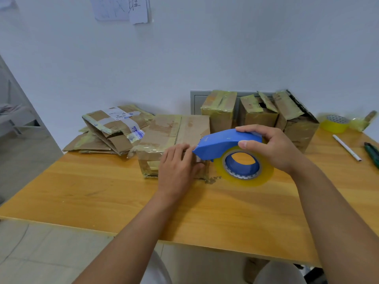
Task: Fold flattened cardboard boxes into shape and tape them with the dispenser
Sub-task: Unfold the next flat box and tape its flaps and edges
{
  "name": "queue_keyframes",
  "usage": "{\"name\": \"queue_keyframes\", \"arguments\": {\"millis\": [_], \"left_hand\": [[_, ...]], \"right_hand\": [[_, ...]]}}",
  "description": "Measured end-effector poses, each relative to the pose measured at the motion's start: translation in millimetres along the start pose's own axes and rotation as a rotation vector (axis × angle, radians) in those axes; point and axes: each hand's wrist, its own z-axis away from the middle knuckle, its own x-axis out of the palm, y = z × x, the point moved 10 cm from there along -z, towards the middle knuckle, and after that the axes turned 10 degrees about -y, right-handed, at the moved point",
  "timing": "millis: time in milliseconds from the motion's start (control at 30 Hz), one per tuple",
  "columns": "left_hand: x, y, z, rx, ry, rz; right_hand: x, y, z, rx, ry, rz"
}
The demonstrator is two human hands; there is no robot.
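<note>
A folded cardboard box [164, 132], patched with old yellowish tape, stands in the middle of the wooden table [102, 191]. My left hand [177, 165] lies flat against its near side and top edge, fingers straight. My right hand [268, 146] grips the blue tape dispenser [217, 144] from above, holding it just off the box's right front corner. The dispenser's nose touches the fingertips of my left hand. Its roll of clear yellowish tape [244, 167] hangs just above the table.
Flattened, taped boxes [108, 130] lie piled at the back left. Three assembled boxes [258, 113] stand against the wall at the back right. A yellow tape roll [335, 123], a white pen [346, 147] and a green tool [372, 153] lie at the right edge.
</note>
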Motion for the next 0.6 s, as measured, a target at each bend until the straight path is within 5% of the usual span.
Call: {"name": "queue_keyframes", "arguments": {"millis": [600], "left_hand": [[-5, 2, -4, -0.028, -0.061, -0.072]], "right_hand": [[-29, 49, 32, 0.057, -0.005, -0.095]]}}
